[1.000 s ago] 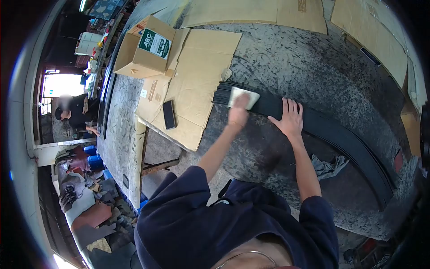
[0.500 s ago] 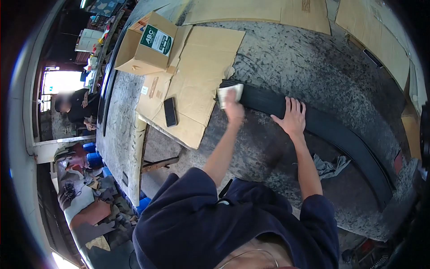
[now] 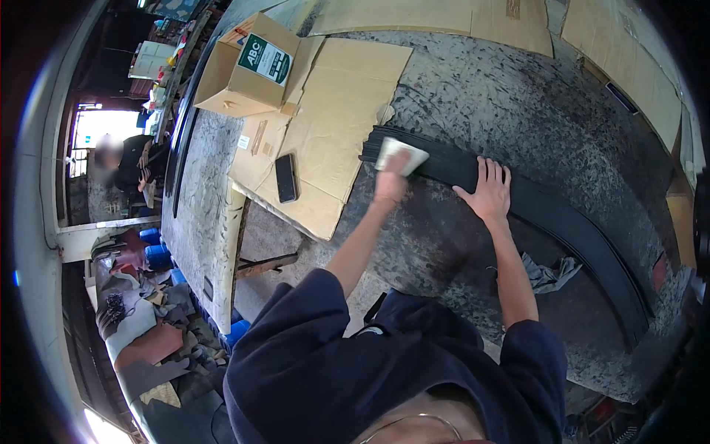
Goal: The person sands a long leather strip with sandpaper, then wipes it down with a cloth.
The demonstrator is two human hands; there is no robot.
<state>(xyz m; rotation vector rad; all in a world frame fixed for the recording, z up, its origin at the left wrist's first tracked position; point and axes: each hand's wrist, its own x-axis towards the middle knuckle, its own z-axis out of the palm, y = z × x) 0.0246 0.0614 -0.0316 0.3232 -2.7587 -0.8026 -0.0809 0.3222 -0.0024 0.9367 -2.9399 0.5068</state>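
Observation:
A long, curved black strip (image 3: 547,198), layered at its edges, lies across the stained table. My left hand (image 3: 392,183) is closed on a pale folded cloth (image 3: 403,154) and presses it on the strip near its left end; the hand is slightly blurred. Further right, my right hand (image 3: 490,191) lies on the strip with its fingers spread, holding nothing. A crumpled grey cloth (image 3: 546,274) lies below the strip, beside my right forearm.
Flat cardboard (image 3: 347,96) on the table (image 3: 473,96) bears a black phone (image 3: 285,178) and an open box (image 3: 248,70). More cardboard (image 3: 629,66) lies at the far right. Another person (image 3: 133,163) sits at far left, near scraps (image 3: 155,340) on the floor.
My left hand and the pale cloth have moved right along the strip, away from its left end. My right hand stays at the same place on the strip. The view has shifted slightly.

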